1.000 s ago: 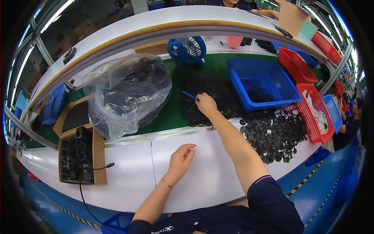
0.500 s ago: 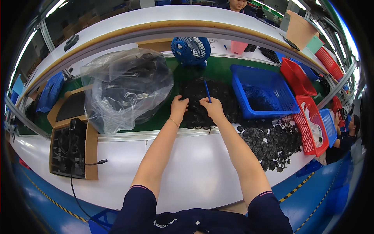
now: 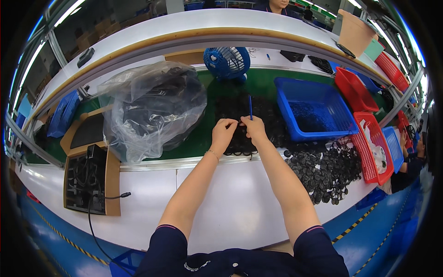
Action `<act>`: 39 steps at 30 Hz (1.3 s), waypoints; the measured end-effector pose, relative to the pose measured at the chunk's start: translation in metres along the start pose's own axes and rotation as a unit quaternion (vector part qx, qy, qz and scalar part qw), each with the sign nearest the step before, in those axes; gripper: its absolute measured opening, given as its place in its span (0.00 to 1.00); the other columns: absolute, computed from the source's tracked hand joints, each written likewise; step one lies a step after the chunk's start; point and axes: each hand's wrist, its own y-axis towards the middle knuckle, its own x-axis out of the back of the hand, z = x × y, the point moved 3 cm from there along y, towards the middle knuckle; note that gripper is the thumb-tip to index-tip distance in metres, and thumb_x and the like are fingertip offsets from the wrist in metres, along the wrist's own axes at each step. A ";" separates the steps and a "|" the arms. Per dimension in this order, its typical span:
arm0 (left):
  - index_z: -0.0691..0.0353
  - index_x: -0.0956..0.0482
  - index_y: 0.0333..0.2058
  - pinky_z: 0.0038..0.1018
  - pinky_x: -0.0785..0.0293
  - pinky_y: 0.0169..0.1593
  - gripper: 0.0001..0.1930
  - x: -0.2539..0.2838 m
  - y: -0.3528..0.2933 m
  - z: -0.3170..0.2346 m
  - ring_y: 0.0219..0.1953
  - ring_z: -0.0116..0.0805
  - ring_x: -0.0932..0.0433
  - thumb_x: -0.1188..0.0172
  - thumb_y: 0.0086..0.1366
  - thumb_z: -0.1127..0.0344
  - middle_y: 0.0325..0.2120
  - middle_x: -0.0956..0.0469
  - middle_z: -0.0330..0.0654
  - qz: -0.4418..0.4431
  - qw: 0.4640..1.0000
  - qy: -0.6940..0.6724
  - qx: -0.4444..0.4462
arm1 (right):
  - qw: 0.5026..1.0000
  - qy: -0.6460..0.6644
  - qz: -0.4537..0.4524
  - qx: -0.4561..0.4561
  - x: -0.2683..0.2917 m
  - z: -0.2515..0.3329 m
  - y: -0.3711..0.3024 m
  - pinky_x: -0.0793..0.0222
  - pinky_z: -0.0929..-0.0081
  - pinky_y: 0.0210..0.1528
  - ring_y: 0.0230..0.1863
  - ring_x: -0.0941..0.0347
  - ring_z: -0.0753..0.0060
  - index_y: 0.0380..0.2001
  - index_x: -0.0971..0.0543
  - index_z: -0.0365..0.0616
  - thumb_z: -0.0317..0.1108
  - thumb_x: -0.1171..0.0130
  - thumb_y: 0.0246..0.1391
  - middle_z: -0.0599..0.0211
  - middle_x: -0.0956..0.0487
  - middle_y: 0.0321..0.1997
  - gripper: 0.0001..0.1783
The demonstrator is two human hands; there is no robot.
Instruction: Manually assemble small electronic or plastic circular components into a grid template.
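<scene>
Upright between the fingers of my right hand [image 3: 254, 129] is a slim blue pen-like stick [image 3: 250, 105]; those fingers are closed around it. My left hand [image 3: 222, 135] is closed in a pinch beside it, the fingertips nearly meeting the right ones. Whatever the left fingers hold is too small to make out. Both hands hover over a dark heap of small black ring-like parts [image 3: 229, 107] on the green surface. More flat black round pieces [image 3: 323, 175] lie spread on the white table to the right.
A large clear plastic bag [image 3: 154, 111] of dark contents stands left, a blue fan [image 3: 227, 62] behind. Right are a blue basket [image 3: 318, 136] and red baskets [image 3: 369, 159]. A cardboard box [image 3: 113, 189] with black equipment and a cable sits front left. A shelf [image 3: 221, 21] crosses above.
My left hand has moved right and its fingertips have come close to my right hand's. The blue stick has tipped to nearly vertical. The whole view has shifted slightly.
</scene>
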 end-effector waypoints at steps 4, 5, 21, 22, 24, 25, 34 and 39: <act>0.59 0.18 0.47 0.32 0.25 0.50 0.12 0.011 0.018 0.015 0.44 0.42 0.20 0.42 0.67 0.66 0.47 0.22 0.46 -0.009 1.000 0.018 -0.003 | 0.993 0.103 0.057 -0.010 0.015 -0.003 0.000 0.50 0.79 0.15 0.13 0.45 0.85 0.37 0.22 0.42 0.34 0.40 0.63 0.73 0.27 0.24 0.06; 0.58 0.19 0.51 0.32 0.25 0.54 0.14 0.009 0.022 0.013 0.50 0.43 0.21 0.43 0.68 0.66 0.52 0.23 0.47 0.012 1.000 0.012 -0.024 | 0.996 0.075 0.051 -0.008 0.016 -0.002 -0.001 0.49 0.78 0.16 0.13 0.45 0.84 0.37 0.22 0.42 0.34 0.41 0.64 0.73 0.27 0.24 0.07; 0.37 0.30 0.66 0.67 0.53 0.70 0.23 -0.018 0.018 0.023 0.75 0.46 0.48 0.51 0.73 0.52 0.71 0.39 0.30 0.226 0.895 0.384 -0.021 | 0.941 0.242 0.021 0.236 0.107 0.165 -0.045 0.54 0.81 0.13 0.11 0.49 0.87 0.36 0.26 0.44 0.33 0.46 0.69 0.75 0.29 0.23 0.06; 0.37 0.30 0.65 0.67 0.53 0.70 0.24 -0.020 0.019 0.022 0.74 0.46 0.47 0.51 0.72 0.52 0.71 0.39 0.31 0.221 0.898 0.380 -0.024 | 0.931 0.252 0.018 0.262 0.116 0.171 -0.057 0.53 0.82 0.14 0.11 0.49 0.87 0.36 0.26 0.44 0.33 0.47 0.69 0.73 0.27 0.25 0.07; 0.37 0.30 0.65 0.68 0.53 0.70 0.24 -0.019 0.019 0.027 0.74 0.47 0.47 0.50 0.71 0.52 0.70 0.38 0.32 0.210 0.902 0.375 -0.022 | 0.912 0.269 0.017 0.310 0.131 0.181 -0.087 0.52 0.83 0.15 0.11 0.49 0.87 0.37 0.25 0.43 0.34 0.47 0.70 0.72 0.25 0.27 0.07; 0.37 0.30 0.65 0.68 0.53 0.70 0.25 -0.019 0.019 0.026 0.74 0.47 0.47 0.49 0.70 0.52 0.70 0.38 0.32 0.210 0.901 0.379 -0.013 | 0.903 0.269 0.015 0.334 0.138 0.188 -0.110 0.52 0.84 0.15 0.11 0.49 0.88 0.38 0.24 0.43 0.35 0.47 0.70 0.72 0.24 0.28 0.08; 0.55 0.18 0.54 0.55 0.35 0.63 0.19 -0.005 0.032 -0.051 0.60 0.46 0.24 0.44 0.67 0.60 0.55 0.19 0.43 0.287 0.821 0.492 0.041 | 0.965 -0.121 0.051 0.228 0.164 0.196 -0.258 0.52 0.88 0.19 0.19 0.42 0.94 0.33 0.22 0.45 0.40 0.43 0.67 0.84 0.29 0.24 0.12; 0.60 0.33 0.67 0.36 0.37 0.67 0.33 0.023 -0.090 -0.166 0.66 0.41 0.30 0.46 0.72 0.44 0.61 0.26 0.46 0.461 0.846 -0.261 -0.065 | 0.952 -0.018 0.293 0.091 0.163 0.128 -0.277 0.49 0.87 0.21 0.21 0.41 0.93 0.32 0.23 0.42 0.38 0.43 0.68 0.82 0.30 0.22 0.12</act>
